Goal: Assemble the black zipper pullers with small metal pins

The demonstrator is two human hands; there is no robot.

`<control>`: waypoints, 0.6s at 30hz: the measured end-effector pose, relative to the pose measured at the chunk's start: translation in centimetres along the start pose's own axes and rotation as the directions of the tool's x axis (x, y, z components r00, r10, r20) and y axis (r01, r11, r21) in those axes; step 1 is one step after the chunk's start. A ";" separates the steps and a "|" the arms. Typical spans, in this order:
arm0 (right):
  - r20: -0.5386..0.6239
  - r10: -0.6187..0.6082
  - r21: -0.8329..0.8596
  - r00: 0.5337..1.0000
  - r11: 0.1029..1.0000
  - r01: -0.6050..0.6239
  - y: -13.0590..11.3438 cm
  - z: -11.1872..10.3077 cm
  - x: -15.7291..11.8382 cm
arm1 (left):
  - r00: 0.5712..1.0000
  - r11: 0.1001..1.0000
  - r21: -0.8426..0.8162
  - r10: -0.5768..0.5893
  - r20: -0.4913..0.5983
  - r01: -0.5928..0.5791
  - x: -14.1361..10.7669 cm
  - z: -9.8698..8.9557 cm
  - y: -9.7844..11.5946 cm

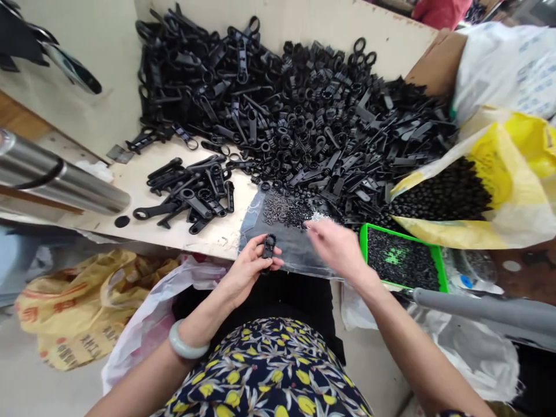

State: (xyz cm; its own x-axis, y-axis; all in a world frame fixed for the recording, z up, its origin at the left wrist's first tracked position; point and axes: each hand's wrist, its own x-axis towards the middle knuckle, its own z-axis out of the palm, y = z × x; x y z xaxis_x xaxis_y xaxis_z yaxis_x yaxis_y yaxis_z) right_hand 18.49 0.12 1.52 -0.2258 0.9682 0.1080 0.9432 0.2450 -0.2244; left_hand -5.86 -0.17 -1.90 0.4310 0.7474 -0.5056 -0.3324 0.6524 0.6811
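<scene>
My left hand (254, 259), with a pale bangle on its wrist, grips a black plastic part (269, 246) with a round end, held upright over the table's front edge. At the small-parts piles, my right hand (332, 240) has its thumb and fingertips pressed together; what they pinch is too small to tell. Beside those fingertips lies a heap of shiny silver bits (319, 216). Tiny black pieces (297, 215) and greyish-brown pieces (278, 209) spread to the left of it, all on a dark plastic sheet (286, 243).
Behind is a large heap of black plastic parts (304, 104). A smaller pile of ring-ended handles (195, 194) sits left. On the right stand a green tray (364, 246) of black bits and a yellow-white sack (512, 174). A steel cylinder (82, 185) leans in at left.
</scene>
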 end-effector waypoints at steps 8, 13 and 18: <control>-0.134 0.332 -0.369 0.934 0.857 -0.358 6.5 0.3 3.1 | 1.000 0.998 -0.067 0.016 0.011 -0.015 0.2 1.5 0.3; -0.255 0.299 -0.214 0.920 0.910 -0.355 6.1 0.2 2.1 | 0.999 0.996 -0.085 0.030 0.025 -0.028 0.4 1.6 0.2; -0.287 0.228 -0.082 0.930 0.962 -0.261 4.2 -0.8 0.6 | 1.000 0.999 -0.025 0.027 -0.012 -0.027 0.6 2.1 0.7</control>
State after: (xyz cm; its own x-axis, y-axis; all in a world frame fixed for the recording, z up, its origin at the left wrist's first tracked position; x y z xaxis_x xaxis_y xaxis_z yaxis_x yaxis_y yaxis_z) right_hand 22.55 1.71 1.45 0.0753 0.9418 0.3275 0.9861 -0.0217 -0.1645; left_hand -4.07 0.46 -0.68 0.4117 0.7660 -0.4938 -0.3648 0.6350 0.6809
